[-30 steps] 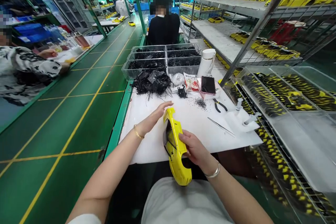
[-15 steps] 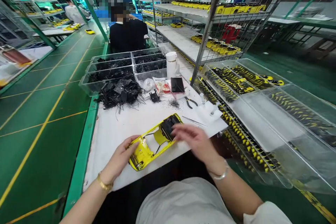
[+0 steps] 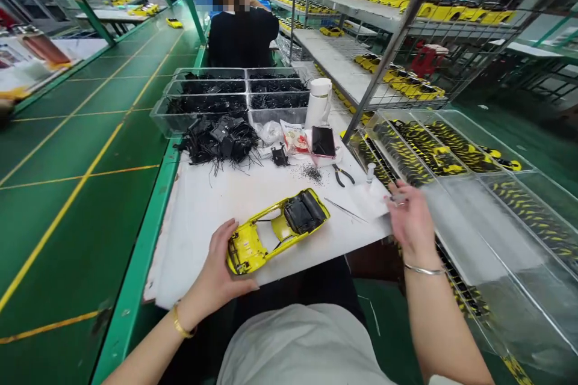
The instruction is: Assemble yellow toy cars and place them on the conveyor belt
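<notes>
A yellow toy car body point(image 3: 250, 246) lies on the white table top, turned so its hollow inside faces up, with a black part point(image 3: 303, 214) fitted at its far right end. My left hand point(image 3: 223, 264) rests around its near left end, thumb and fingers apart along the rim. Over the table's right edge, my right hand point(image 3: 410, 216) pinches a small greyish object that is blurred and hard to make out. Tweezers point(image 3: 345, 209) lie between that hand and the car body.
Pliers point(image 3: 344, 175), small black screws point(image 3: 312, 173), a phone point(image 3: 323, 141) and a white jug point(image 3: 318, 102) stand or lie farther back. Black wired parts point(image 3: 221, 139) are heaped before a divided bin point(image 3: 165, 109). Clear trays point(image 3: 469, 216) are at right; a person point(image 3: 241, 36) sits ahead.
My right hand has moved away from the black part to the right, over the table's edge, and its fingers have closed. The left hand has shifted its hold, thumb now lower. The view has shifted.
</notes>
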A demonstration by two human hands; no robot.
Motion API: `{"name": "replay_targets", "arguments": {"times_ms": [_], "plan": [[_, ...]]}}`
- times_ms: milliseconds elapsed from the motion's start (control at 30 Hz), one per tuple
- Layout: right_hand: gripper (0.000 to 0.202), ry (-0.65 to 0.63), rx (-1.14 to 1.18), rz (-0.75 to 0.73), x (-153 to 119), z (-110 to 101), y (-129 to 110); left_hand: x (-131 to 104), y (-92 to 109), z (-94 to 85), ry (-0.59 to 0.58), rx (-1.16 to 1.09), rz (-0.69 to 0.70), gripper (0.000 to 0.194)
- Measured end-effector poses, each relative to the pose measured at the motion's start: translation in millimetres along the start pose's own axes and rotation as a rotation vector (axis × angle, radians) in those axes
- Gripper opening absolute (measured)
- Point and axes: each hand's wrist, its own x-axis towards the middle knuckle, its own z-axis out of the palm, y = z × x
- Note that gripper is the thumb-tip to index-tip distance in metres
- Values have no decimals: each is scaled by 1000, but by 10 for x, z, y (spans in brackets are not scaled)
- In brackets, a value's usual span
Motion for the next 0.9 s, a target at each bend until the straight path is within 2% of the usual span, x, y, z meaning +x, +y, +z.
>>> {"name": "replay_targets", "arguments": {"times_ms": [67,167,267,333,400,433,500,600,633,900], "plan": [[40,-29,205,40,-62,69,-212,-7,0,36,-11,66,15,103],[29,-197,239,-39,-319,392,-561,41,-13,36,-7,46,19,95],[24,-493,333,40,-703,896,-765,85,-34,-20,13,-14,64,93],[20,-712,459,158,-919,1233,-763,93,-40,-60,12,-53,107,91],[50,-894,561,292,-1057,1513,-660,85,-39,-83,10,-93,147,92],[58,-938,577,357,-1098,1622,-583,77,-36,-85,13,-110,162,93],[57,-916,519,441,-1146,1768,-420,58,-27,-76,34,-140,189,95],[27,-821,376,441,-1186,1835,-247,38,-13,-53,64,-166,226,96],[24,-812,352,424,-1199,1833,-223,36,-11,-48,66,-173,230,97],[31,-811,250,357,-1284,1828,-262,30,-23,-46,65,-187,235,95]]}}
